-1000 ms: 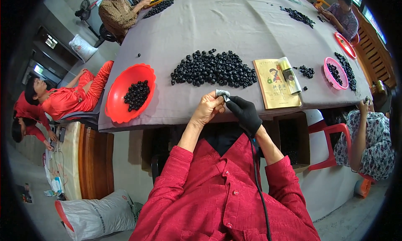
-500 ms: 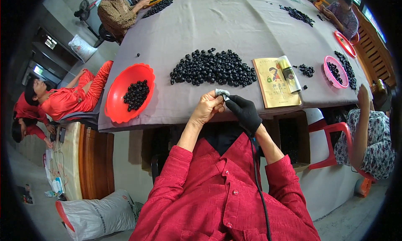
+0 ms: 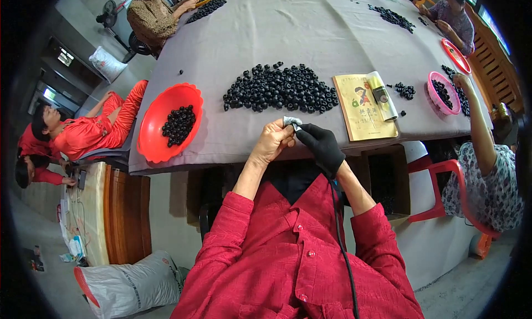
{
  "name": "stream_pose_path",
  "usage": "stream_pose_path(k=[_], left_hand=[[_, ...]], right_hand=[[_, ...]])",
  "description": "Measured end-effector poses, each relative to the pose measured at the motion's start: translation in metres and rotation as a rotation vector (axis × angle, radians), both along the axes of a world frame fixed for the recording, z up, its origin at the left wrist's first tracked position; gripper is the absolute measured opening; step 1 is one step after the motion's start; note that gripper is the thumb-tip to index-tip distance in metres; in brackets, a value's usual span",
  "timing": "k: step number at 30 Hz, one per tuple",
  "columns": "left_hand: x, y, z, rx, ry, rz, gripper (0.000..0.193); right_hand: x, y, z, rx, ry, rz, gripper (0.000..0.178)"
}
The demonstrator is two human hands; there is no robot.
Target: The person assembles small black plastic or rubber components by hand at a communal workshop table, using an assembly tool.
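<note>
Just off the table's near edge, my two hands meet with fingertips together. My bare left hand (image 3: 272, 141) is closed in a pinch, a small grey-white piece of fabric (image 3: 292, 121) at its fingertips; whether it is worn on a finger or held, I cannot tell. My right hand (image 3: 321, 147), in a black glove, pinches against the same spot. Whatever sits between the fingers is too small and covered to name. Beyond them lies a pile of black beads (image 3: 282, 89). On the left a red scalloped bowl (image 3: 149, 130) holds more of these beads.
A grey cloth covers the table (image 3: 266, 36). Right of the pile lie a yellow booklet (image 3: 354, 116) and a clear roll (image 3: 382, 94). A pink basket (image 3: 432, 86) of beads stands farther right, near a co-worker's arm (image 3: 481, 119). Open boxes (image 3: 404, 180) sit below the table.
My hands stay pinched together in nearly the same place. At the right, a co-worker's arm has reached forward to the beads beside the pink basket.
</note>
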State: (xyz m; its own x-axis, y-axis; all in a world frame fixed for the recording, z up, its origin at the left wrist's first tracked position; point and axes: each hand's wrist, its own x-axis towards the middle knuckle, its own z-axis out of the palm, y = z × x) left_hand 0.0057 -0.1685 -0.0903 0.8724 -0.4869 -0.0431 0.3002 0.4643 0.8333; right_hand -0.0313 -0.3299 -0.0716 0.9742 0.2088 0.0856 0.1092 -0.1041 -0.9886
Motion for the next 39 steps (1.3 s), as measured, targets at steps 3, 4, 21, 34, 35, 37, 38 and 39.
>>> stream_pose_path(k=[3,4,21,34,35,37,38,39], left_hand=[[0.000,-0.001,-0.001,0.003,0.004,0.005,0.010],[0.000,-0.001,-0.001,0.005,0.003,0.004,0.010],[0.002,-0.001,-0.003,0.030,-0.026,0.014,0.012],[0.000,-0.001,-0.005,-0.001,-0.027,0.005,0.015],[0.000,0.000,-0.006,-0.011,-0.044,-0.003,0.016],[0.001,0.001,-0.008,-0.021,-0.062,-0.010,0.017],[0.001,0.002,-0.008,-0.020,-0.052,-0.009,0.017],[0.001,0.003,-0.008,-0.019,-0.042,-0.007,0.018]], right_hand=[[0.001,0.002,-0.003,0.050,-0.007,-0.006,0.028],[0.002,0.002,-0.006,0.052,-0.006,-0.022,0.029],[0.005,0.004,-0.013,-0.052,-0.056,-0.064,0.031],[0.001,-0.001,-0.011,0.052,-0.033,-0.011,0.029],[0.000,-0.001,-0.008,0.052,-0.035,-0.008,0.029],[-0.002,-0.003,-0.002,0.028,0.007,0.057,0.023],[-0.002,-0.003,-0.002,0.028,0.007,0.059,0.023],[-0.001,-0.002,-0.002,-0.002,0.010,0.058,0.023]])
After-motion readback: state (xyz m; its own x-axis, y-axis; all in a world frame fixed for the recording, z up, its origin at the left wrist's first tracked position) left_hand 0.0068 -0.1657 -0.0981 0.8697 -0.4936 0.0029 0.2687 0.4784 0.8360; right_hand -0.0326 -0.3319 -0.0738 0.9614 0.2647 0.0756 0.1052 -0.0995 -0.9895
